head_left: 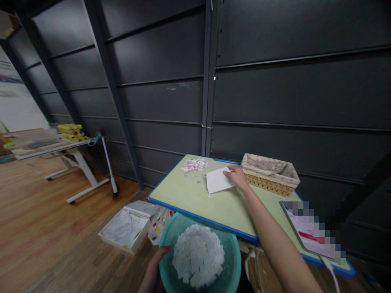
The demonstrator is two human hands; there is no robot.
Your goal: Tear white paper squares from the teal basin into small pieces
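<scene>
My right hand [236, 176] is closed on the edge of a flat white card [218, 181], held over the pale green tabletop [195, 205] with its blue rim. To the left of the card lies a spread pile of small white and reddish paper scraps [194, 164]. Below the table's front edge, my left hand [161, 254] grips the left rim of a teal plastic basket [233, 260]; part of its fingers is hidden. A heap of white paper bits [198, 254] fills the middle of that basket.
A cloth-lined woven basket [269, 181] stands at the table's back right, with a tablet [308, 232], partly blurred out, in front of it. On the floor to the left sit an open white box [125, 232] and a dotted bag [160, 228]. Dark panels [159, 97] rise behind.
</scene>
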